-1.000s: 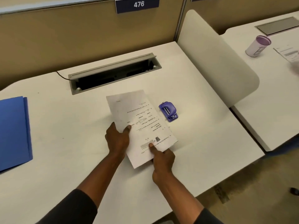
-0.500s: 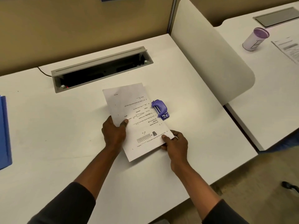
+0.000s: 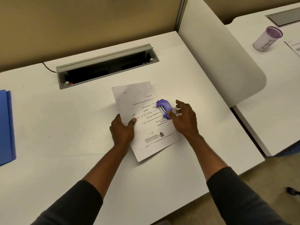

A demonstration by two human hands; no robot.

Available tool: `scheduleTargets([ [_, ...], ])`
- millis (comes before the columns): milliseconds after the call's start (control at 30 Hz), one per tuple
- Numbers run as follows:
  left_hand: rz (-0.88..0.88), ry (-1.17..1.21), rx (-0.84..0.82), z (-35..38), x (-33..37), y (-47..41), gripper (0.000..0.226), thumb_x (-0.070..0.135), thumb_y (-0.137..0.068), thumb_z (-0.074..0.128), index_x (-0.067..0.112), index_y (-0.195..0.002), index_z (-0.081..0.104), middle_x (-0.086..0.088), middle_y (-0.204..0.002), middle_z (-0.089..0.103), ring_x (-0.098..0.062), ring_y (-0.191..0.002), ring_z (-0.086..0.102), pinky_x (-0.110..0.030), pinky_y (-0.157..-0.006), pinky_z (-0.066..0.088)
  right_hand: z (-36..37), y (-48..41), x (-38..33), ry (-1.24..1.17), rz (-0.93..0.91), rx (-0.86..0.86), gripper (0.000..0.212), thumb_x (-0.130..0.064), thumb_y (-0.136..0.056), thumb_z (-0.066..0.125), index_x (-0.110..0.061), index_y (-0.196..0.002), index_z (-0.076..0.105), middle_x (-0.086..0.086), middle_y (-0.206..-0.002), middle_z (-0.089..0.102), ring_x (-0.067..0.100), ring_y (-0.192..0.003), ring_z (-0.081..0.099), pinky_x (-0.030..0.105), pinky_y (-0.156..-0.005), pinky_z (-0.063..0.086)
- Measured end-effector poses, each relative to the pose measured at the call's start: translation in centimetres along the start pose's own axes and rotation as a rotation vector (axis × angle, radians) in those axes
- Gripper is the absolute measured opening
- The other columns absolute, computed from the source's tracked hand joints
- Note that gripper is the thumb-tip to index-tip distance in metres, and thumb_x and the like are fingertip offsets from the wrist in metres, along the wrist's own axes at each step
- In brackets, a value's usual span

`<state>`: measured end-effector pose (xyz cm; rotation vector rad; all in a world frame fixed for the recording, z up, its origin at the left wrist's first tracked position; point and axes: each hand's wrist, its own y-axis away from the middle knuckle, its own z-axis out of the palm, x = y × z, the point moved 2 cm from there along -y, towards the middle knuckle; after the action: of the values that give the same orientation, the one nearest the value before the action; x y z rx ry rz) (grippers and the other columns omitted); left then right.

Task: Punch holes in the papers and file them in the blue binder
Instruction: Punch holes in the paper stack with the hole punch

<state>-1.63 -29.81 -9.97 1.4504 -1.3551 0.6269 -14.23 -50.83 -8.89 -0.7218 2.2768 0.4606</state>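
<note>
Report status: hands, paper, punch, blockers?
Left hand pinches paper edge; right hand spread, thumb at purple punch. Punch sits on paper's right edge. Blue binder far left. Nothing in the way.

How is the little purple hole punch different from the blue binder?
The hole punch is small, chunky and purple; the blue binder is big, flat and plain blue. The hole punch sits on the right edge of the papers, with the right hand open beside it; the blue binder lies far left, partly out of view, with no hand near. Both rest on the white desk.
</note>
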Motion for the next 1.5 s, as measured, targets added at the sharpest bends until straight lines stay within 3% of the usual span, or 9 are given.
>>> scheduleTargets([
  [100, -0.019, 0.023, 0.001, 0.5, 0.0, 0.2, 0.026, 0.024, -0.085, 0.084, 0.033, -0.102, 0.068, 0.011, -0.102, 0.076, -0.026, -0.105, 0.073, -0.045, -0.095, 0.061, 0.3, -1.5, -0.2, 0.057, -0.032, -0.091, 0.057, -0.031, -0.089, 0.079, -0.013, -0.139, 0.061, 0.009, -0.12, 0.067, 0.025, -0.103, 0.068, 0.041, -0.095, 0.054],
  [233, -0.036, 0.012, 0.027, 0.9, -0.1, 0.4, 0.024, 0.023, -0.085, 0.083, 0.033, -0.101, 0.067, 0.012, -0.102, 0.075, -0.027, -0.107, 0.071, -0.046, -0.096, 0.059, 0.7, -1.8, -0.4, 0.131, -0.077, -0.083, 0.037, -0.026, -0.086, 0.078, -0.018, -0.122, 0.07, 0.006, -0.107, 0.067, 0.027, -0.096, 0.068, 0.038, -0.084, 0.054],
  [400, -0.071, 0.01, 0.039, 0.9, -0.2, 0.6, 0.029, 0.022, -0.085, 0.084, 0.023, -0.112, 0.073, 0.002, -0.114, 0.079, -0.027, -0.11, 0.071, -0.045, -0.097, 0.059, 1.2, -1.8, -0.1, 0.149, -0.091, -0.043, 0.029, -0.026, -0.084, 0.079, -0.015, -0.109, 0.071, 0.006, -0.102, 0.066, 0.027, -0.091, 0.066, 0.037, -0.078, 0.052],
  [700, -0.066, -0.022, 0.026, 0.6, -0.2, 0.8, 0.037, 0.025, -0.087, 0.083, 0.019, -0.122, 0.071, 0.0, -0.12, 0.078, -0.029, -0.113, 0.07, -0.047, -0.099, 0.059, 1.1, -2.1, 0.4, 0.143, -0.101, -0.061, 0.031, -0.032, -0.084, 0.082, -0.018, -0.11, 0.073, 0.002, -0.099, 0.064, 0.021, -0.087, 0.065, 0.028, -0.075, 0.042],
  [933, -0.057, -0.02, 0.023, 0.5, -0.5, 1.1, 0.034, 0.024, -0.086, 0.083, 0.02, -0.117, 0.072, 0.0, -0.116, 0.078, -0.03, -0.109, 0.071, -0.047, -0.097, 0.059, 0.9, -2.3, 0.6, 0.14, -0.11, -0.071, 0.03, -0.032, -0.085, 0.082, -0.018, -0.11, 0.074, -0.001, -0.097, 0.061, 0.02, -0.087, 0.065, 0.027, -0.076, 0.04],
  [1167, -0.064, -0.03, 0.029, 0.7, -0.4, 1.6, 0.032, 0.024, -0.086, 0.083, 0.021, -0.116, 0.072, 0.0, -0.114, 0.078, -0.031, -0.109, 0.071, -0.047, -0.096, 0.059, 0.8, -2.3, 0.6, 0.115, -0.106, -0.089, 0.029, -0.033, -0.084, 0.082, -0.019, -0.108, 0.074, -0.001, -0.097, 0.062, 0.023, -0.091, 0.068, 0.032, -0.08, 0.049],
  [1233, -0.063, -0.027, 0.028, 0.7, -0.3, 1.6, 0.033, 0.023, -0.087, 0.083, 0.019, -0.117, 0.072, -0.001, -0.114, 0.078, -0.029, -0.108, 0.071, -0.046, -0.096, 0.059, 0.6, -2.7, 0.6, 0.132, -0.078, -0.097, 0.039, -0.046, -0.082, 0.082, -0.02, -0.11, 0.073, -0.002, -0.1, 0.066, 0.021, -0.094, 0.068, 0.034, -0.083, 0.052],
  [1333, -0.068, -0.025, 0.021, 0.6, 0.0, 1.7, 0.035, 0.023, -0.087, 0.084, 0.017, -0.119, 0.072, -0.001, -0.115, 0.078, -0.028, -0.108, 0.072, -0.043, -0.096, 0.059, -0.1, -4.5, 0.0, 0.15, 0.002, -0.067, 0.063, -0.072, -0.083, 0.068, -0.019, -0.118, 0.069, -0.001, -0.105, 0.073, 0.021, -0.1, 0.067, 0.038, -0.088, 0.054],
  [1500, -0.072, -0.028, 0.017, 0.5, 0.2, 1.6, 0.034, 0.024, -0.086, 0.084, 0.018, -0.118, 0.072, 0.0, -0.114, 0.079, -0.027, -0.106, 0.073, -0.045, -0.095, 0.06, -0.4, -9.1, -2.5, 0.145, -0.063, 0.042, 0.062, -0.07, -0.097, 0.048, -0.013, -0.115, 0.066, 0.008, -0.105, 0.075, 0.032, -0.104, 0.068, 0.041, -0.088, 0.052],
])
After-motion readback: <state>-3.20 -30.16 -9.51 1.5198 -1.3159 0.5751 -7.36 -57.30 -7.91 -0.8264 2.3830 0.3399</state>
